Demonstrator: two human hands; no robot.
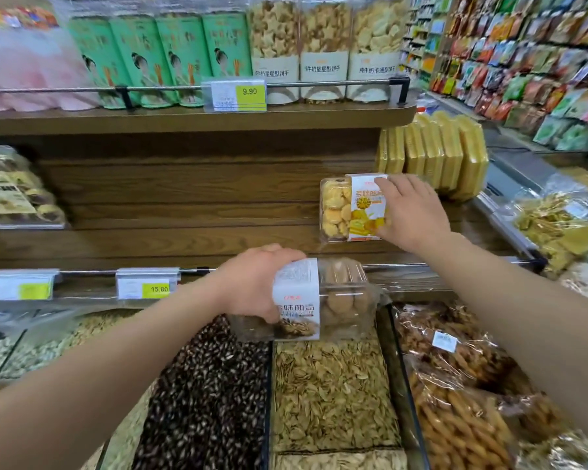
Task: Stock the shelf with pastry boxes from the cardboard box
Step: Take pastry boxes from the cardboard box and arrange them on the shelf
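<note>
Pastry box (pixel 348 208) on shelf (pixel 184 239), right hand (pixel 411 212) grasping it; left hand (pixel 252 283) grips brown-cookie box (pixel 323 300).

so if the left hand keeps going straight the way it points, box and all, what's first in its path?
Probably the metal rail at the shelf's front edge: the left hand holds a brown cookie box just below and in front of it. If it clears that, bare shelf board follows. Depth is unclear.
</note>
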